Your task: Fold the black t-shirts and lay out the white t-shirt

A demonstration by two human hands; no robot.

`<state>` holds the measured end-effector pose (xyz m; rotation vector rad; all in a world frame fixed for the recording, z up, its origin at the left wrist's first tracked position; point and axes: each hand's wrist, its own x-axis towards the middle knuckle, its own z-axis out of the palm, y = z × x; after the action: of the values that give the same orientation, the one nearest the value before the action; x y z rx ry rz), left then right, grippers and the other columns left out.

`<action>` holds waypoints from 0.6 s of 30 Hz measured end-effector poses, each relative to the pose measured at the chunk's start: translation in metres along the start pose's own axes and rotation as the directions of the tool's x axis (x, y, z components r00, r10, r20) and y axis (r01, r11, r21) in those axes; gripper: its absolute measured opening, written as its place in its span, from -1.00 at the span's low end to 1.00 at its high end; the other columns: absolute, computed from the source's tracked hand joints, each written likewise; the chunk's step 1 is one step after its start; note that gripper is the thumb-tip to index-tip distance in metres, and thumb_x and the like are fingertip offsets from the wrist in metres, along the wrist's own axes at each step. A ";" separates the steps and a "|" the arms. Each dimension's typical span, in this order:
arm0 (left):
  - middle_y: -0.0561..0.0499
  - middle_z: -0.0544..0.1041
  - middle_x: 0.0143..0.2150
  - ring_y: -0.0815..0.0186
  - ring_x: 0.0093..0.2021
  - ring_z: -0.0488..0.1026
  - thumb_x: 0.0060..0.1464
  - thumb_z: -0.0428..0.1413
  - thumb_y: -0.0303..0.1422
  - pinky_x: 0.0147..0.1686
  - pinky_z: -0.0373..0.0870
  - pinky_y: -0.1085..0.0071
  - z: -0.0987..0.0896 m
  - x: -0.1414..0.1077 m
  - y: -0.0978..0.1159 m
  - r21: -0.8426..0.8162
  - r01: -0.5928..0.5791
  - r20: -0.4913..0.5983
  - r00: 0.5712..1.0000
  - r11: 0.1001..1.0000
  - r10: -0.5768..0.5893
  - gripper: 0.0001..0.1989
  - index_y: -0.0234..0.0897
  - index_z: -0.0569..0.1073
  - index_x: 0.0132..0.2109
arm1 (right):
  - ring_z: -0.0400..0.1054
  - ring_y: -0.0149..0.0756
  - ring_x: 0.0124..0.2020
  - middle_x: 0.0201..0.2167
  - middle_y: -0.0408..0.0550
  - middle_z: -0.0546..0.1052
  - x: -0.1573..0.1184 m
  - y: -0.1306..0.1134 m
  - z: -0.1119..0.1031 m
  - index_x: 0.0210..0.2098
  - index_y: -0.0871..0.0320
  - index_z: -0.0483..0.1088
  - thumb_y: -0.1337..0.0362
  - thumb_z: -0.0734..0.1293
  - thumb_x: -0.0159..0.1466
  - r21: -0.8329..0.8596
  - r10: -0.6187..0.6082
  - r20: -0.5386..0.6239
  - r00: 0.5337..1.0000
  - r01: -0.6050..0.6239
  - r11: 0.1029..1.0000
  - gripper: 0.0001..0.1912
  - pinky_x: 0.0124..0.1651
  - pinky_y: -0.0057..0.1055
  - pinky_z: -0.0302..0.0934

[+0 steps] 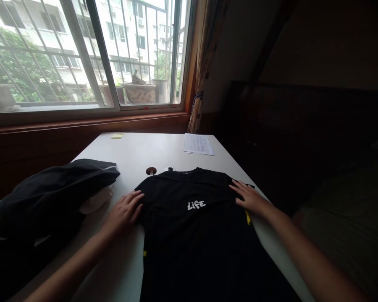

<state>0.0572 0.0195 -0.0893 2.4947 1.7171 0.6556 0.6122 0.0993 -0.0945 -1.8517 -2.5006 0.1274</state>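
Observation:
A black T-shirt (189,235) with white lettering on the chest lies spread out on a white table (138,147), its collar toward the window. My left hand (126,209) rests on the shirt's left sleeve area, fingers stretched out over the cloth. On the opposite side, my right hand (248,197) lies flat with spread fingers on the other sleeve. Small yellow patches show at both side edges of the shirt. The shirt's lower part runs out of view at the bottom.
A heap of dark clothes (50,188) sits at the table's left. Written sheets of paper (198,144) and a yellow sticky note (117,136) lie near the far edge. Behind the collar is a round cable hole (151,171). A barred window (82,54) and a tied curtain (201,63) stand beyond.

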 end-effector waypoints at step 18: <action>-0.05 0.61 -0.21 0.14 -0.13 0.55 0.07 0.07 -0.28 -0.13 0.45 0.33 -0.011 0.055 -0.069 -0.196 0.363 0.154 0.929 0.911 -0.337 -0.79 -0.20 0.51 -0.17 | 0.14 -0.12 0.38 0.36 0.10 0.30 0.031 -0.304 -0.001 0.29 0.21 0.33 0.08 0.26 0.42 0.243 -0.732 -0.201 0.651 0.757 0.607 -0.47 0.44 -0.15 -0.02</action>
<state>0.0086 0.0929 -0.0802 1.9663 1.8644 0.6128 0.3129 0.0405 -0.0690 -0.5683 -2.7499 0.3745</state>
